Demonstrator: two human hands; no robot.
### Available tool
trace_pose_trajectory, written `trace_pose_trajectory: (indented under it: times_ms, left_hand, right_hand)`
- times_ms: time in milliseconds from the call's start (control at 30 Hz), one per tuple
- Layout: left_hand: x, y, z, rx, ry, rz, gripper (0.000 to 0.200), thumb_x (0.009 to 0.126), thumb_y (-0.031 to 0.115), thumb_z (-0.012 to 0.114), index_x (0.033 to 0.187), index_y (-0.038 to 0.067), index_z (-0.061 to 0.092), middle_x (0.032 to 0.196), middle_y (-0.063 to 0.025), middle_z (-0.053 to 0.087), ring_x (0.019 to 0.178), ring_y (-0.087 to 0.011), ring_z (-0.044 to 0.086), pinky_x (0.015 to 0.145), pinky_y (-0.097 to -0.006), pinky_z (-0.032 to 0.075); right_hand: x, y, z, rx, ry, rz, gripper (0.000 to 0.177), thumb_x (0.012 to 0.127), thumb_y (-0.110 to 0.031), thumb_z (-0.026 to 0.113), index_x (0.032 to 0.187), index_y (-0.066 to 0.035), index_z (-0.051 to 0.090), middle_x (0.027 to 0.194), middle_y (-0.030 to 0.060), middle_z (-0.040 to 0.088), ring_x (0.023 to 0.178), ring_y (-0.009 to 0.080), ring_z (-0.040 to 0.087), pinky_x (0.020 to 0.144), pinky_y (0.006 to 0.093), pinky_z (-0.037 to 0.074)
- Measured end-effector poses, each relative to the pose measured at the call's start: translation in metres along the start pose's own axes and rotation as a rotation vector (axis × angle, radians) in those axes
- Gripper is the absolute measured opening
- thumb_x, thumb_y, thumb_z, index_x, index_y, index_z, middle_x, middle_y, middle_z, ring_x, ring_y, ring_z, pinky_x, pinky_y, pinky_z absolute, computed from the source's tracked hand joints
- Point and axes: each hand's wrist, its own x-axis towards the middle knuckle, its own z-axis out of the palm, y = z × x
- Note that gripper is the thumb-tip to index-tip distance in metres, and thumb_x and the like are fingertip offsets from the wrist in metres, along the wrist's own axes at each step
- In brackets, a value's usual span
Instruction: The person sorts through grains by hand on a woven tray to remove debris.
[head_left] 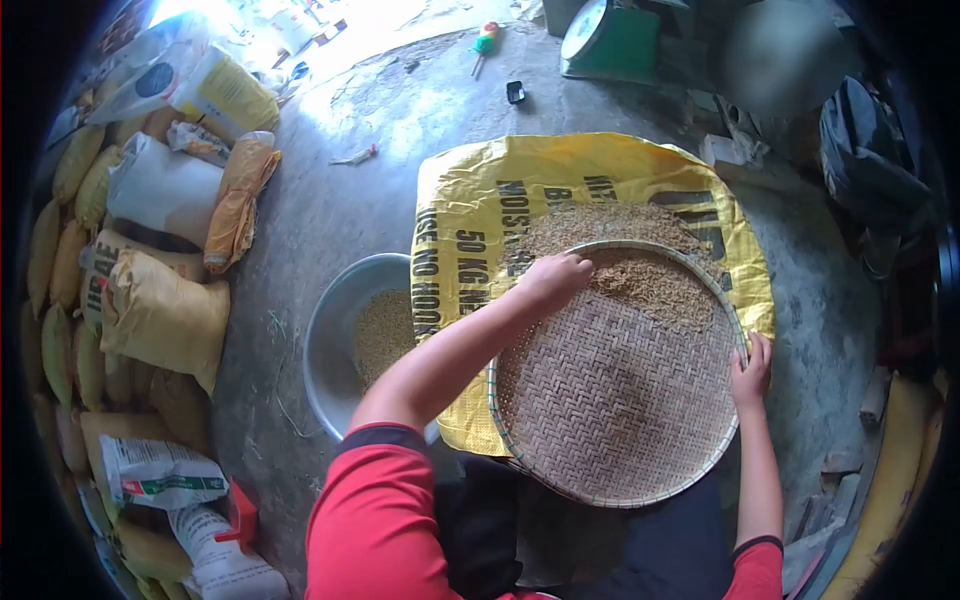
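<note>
A round woven winnowing tray lies over my lap and the near part of a yellow printed sack. Husked-looking grain is gathered toward its far side. My left hand is at the far left rim, fingers curled closed beside the grain; what they hold, if anything, is hidden. On the right rim, my right hand grips the tray, fingers over the edge. More grain is spread on the sack beyond the tray.
A metal basin with grain stands left of the sack, partly behind my left arm. Filled sacks are stacked along the left. A green weighing scale, a small black object and a colourful toy-like item are farther off.
</note>
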Motion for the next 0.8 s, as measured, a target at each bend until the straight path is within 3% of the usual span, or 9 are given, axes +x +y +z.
trace_pose_trajectory:
  times_ms: [167,233,300,367,467,500,567,633,800]
  left_hand:
    - [-0.104,-0.038,-0.048,-0.329,0.182,-0.114,0.014,0.084,0.015,0.052,0.087,0.002,0.057,0.081,-0.0145,0.06,0.08,-0.0311,0.059,0.069,-0.0398,0.049]
    - [-0.157,-0.049,-0.073,-0.354,0.297,-0.455,0.013,0.083,0.011,0.052,0.088,0.002,0.059,0.085,-0.0153,0.06,0.08,-0.0318,0.059,0.07,-0.0405,0.049]
    - [-0.212,-0.081,-0.057,-0.082,0.315,-0.634,0.014,0.08,0.014,0.056,0.087,0.003,0.062,0.087,-0.0157,0.061,0.08,-0.0324,0.06,0.071,-0.0416,0.049]
    - [-0.255,-0.097,-0.041,0.157,-0.271,-1.005,0.019,0.077,0.019,0.06,0.087,0.003,0.063,0.088,-0.017,0.061,0.081,-0.0325,0.06,0.071,-0.0425,0.048]
    - [-0.255,-0.092,-0.037,0.151,-0.549,-0.996,0.023,0.075,0.023,0.062,0.083,0.003,0.064,0.087,-0.0172,0.062,0.082,-0.032,0.061,0.071,-0.0427,0.049]
    - [-0.245,-0.089,-0.039,0.147,-0.558,-0.979,0.023,0.075,0.023,0.062,0.083,0.003,0.064,0.087,-0.0172,0.062,0.082,-0.032,0.061,0.071,-0.0427,0.049]
    - [-0.205,-0.079,-0.051,0.228,-0.098,-0.943,0.022,0.077,0.023,0.061,0.08,0.001,0.063,0.083,-0.0157,0.062,0.08,-0.0305,0.062,0.069,-0.0421,0.049]
    - [-0.163,-0.062,-0.067,0.26,0.015,-0.795,0.023,0.08,0.024,0.059,0.079,0.001,0.062,0.082,-0.0146,0.062,0.078,-0.0301,0.062,0.068,-0.0415,0.049]
    - [-0.052,-0.009,-0.066,-0.02,-0.21,-0.322,0.022,0.08,0.025,0.059,0.089,0.005,0.058,0.086,-0.0139,0.061,0.081,-0.0313,0.06,0.069,-0.0421,0.048]
  right_hand:
    - [-0.001,0.002,0.003,0.001,0.025,-0.021,0.043,0.074,-0.007,0.061,0.116,-0.005,0.049,0.116,0.0143,0.046,0.109,0.032,0.046,0.093,0.0381,0.038]
    - [0.0,0.003,0.003,-0.004,0.015,-0.025,0.043,0.074,-0.007,0.06,0.116,-0.005,0.049,0.115,0.0146,0.046,0.109,0.032,0.046,0.093,0.0379,0.038]
    - [0.0,0.002,0.002,-0.001,0.022,-0.037,0.042,0.075,-0.007,0.06,0.115,-0.005,0.049,0.115,0.0149,0.046,0.109,0.0321,0.046,0.093,0.038,0.038]
    - [0.0,0.002,0.003,-0.004,0.022,-0.024,0.042,0.075,-0.007,0.059,0.115,-0.004,0.049,0.115,0.0151,0.047,0.109,0.0323,0.046,0.093,0.0381,0.038]
    - [0.0,0.001,0.004,-0.008,0.019,0.002,0.04,0.076,-0.006,0.059,0.115,-0.004,0.049,0.115,0.0153,0.047,0.109,0.0324,0.046,0.092,0.0382,0.038]
    - [0.0,0.001,0.003,0.001,0.009,0.007,0.04,0.076,-0.006,0.058,0.115,-0.003,0.049,0.114,0.0155,0.047,0.108,0.0325,0.046,0.092,0.0382,0.038]
    - [0.0,-0.001,0.002,-0.006,0.004,0.039,0.04,0.076,-0.007,0.058,0.115,-0.003,0.049,0.114,0.0155,0.048,0.107,0.033,0.047,0.091,0.0383,0.039]
    - [0.0,0.001,0.004,0.005,-0.031,0.088,0.041,0.076,-0.008,0.059,0.115,-0.005,0.049,0.114,0.015,0.048,0.106,0.0329,0.048,0.09,0.0384,0.04]
    - [0.0,-0.007,0.0,-0.042,-0.018,0.059,0.04,0.077,-0.01,0.059,0.116,-0.006,0.049,0.114,0.0141,0.049,0.104,0.0331,0.049,0.087,0.0389,0.042]
